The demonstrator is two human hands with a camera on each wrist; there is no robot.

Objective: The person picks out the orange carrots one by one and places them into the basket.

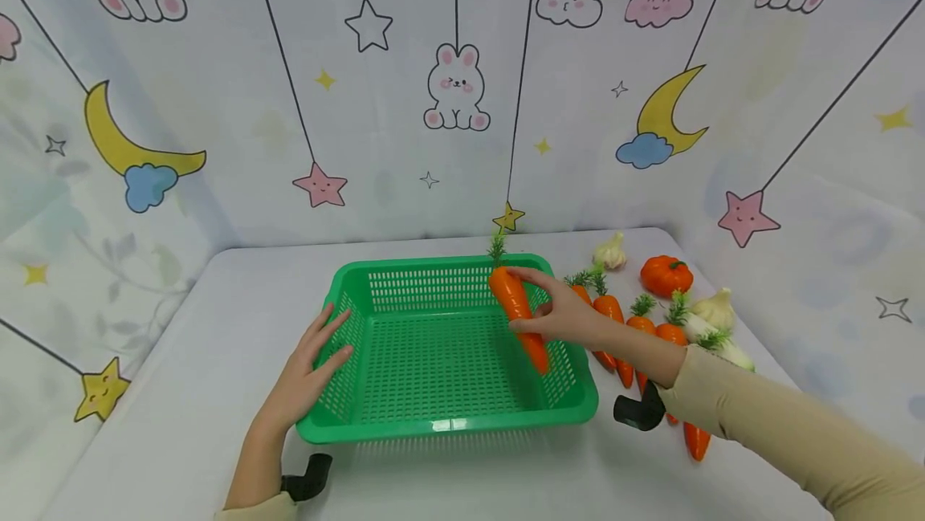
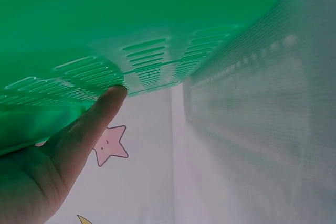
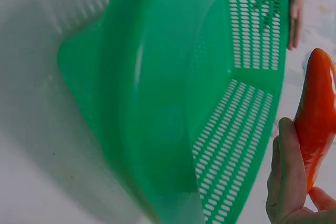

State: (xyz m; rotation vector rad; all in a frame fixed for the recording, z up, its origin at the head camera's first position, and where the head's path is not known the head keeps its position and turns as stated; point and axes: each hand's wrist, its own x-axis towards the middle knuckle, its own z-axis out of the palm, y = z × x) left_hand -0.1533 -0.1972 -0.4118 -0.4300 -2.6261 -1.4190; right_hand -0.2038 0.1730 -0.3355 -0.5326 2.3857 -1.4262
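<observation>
A green plastic basket [image 1: 448,426] with slotted walls stands on the white table, its inside bare. My left hand [image 1: 307,368] rests on the basket's left rim, fingers extended over the edge; the left wrist view shows a finger along the outer wall. Over the basket's right side, my right hand [image 1: 560,312] pinches an orange carrot [image 1: 515,300] between thumb and fingers. The carrot tilts, its leafy top up and its tip pointing down into the basket. In the right wrist view the carrot [image 3: 317,108] shows beside the fingers, past the basket's rim.
Right of the basket lie several more carrots [image 1: 609,308], partly hidden by my right forearm. Behind them are a garlic bulb [image 1: 610,253], an orange pumpkin-like vegetable [image 1: 666,275] and another pale bulb [image 1: 714,311]. A patterned curtain [image 1: 405,144] hangs behind the table.
</observation>
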